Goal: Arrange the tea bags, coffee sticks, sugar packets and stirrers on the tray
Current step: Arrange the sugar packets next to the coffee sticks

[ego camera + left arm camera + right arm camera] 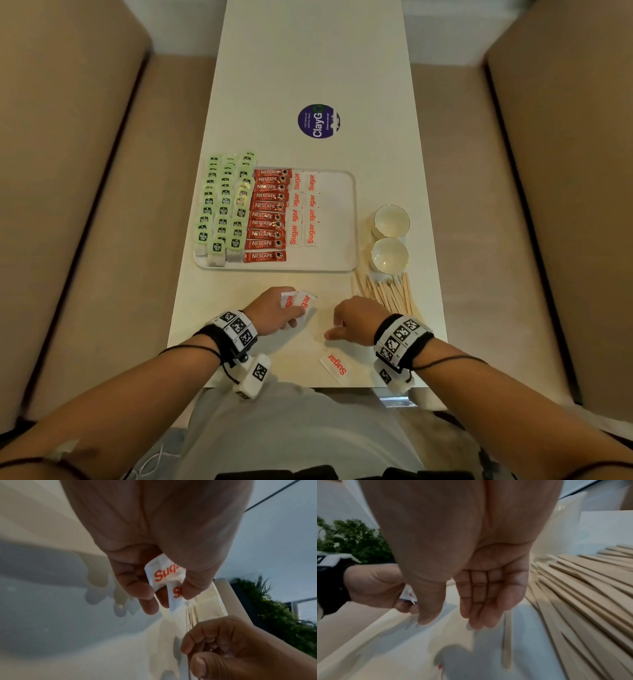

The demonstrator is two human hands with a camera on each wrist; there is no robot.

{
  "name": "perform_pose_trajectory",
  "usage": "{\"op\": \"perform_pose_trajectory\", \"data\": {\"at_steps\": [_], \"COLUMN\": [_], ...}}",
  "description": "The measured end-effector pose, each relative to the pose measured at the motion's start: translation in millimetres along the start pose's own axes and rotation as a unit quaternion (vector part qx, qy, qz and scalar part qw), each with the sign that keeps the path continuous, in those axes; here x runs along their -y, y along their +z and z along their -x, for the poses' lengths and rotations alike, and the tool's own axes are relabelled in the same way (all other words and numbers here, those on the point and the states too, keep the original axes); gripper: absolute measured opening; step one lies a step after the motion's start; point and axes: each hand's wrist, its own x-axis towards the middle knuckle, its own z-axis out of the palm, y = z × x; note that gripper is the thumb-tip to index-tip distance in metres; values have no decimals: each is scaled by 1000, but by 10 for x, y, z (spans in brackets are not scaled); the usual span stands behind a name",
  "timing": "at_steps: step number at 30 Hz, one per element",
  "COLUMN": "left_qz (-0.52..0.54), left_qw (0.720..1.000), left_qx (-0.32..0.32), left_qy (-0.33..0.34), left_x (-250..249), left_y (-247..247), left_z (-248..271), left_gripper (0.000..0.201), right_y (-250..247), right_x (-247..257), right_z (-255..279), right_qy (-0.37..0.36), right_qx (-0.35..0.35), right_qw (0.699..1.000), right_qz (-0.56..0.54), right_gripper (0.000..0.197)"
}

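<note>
A clear tray [346, 219] holds rows of green tea bags [222, 209], red coffee sticks [267, 216] and white sugar packets [303, 209]. My left hand [277, 311] hovers just in front of the tray and pinches two sugar packets [297, 301] [163, 577] between thumb and fingers. My right hand [356, 320] [481, 596] hangs beside it, fingers relaxed, holding nothing. One loose sugar packet [335, 367] lies on the table near the front edge. A pile of wooden stirrers [385, 293] [583, 588] lies right of my right hand.
Two white bowls [390, 240] stand right of the tray, behind the stirrers. A round purple sticker [318, 121] sits farther back on the white table [308, 68]. Beige sofa cushions [85, 205] flank the narrow table on both sides.
</note>
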Motion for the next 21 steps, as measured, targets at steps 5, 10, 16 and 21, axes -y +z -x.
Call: {"op": "perform_pose_trajectory", "data": {"at_steps": [5, 10, 16, 21], "left_qz": [-14, -26, -20, 39], "left_qw": [1000, 999, 999, 998], "left_qx": [-19, -24, -30, -31], "left_qy": [-10, -10, -15, -27], "left_x": [107, 173, 153, 98], "left_y": [39, 88, 114, 108], "left_z": [8, 29, 33, 61], "left_gripper": [10, 11, 12, 13], "right_y": [175, 317, 337, 260], "right_x": [91, 141, 172, 181], "right_z": [105, 154, 115, 45], "right_qy": [28, 18, 3, -6], "right_qx": [8, 23, 10, -25], "right_qw": [998, 996, 996, 997], "right_qz": [61, 81, 94, 68], "right_gripper": [55, 61, 55, 42]}}
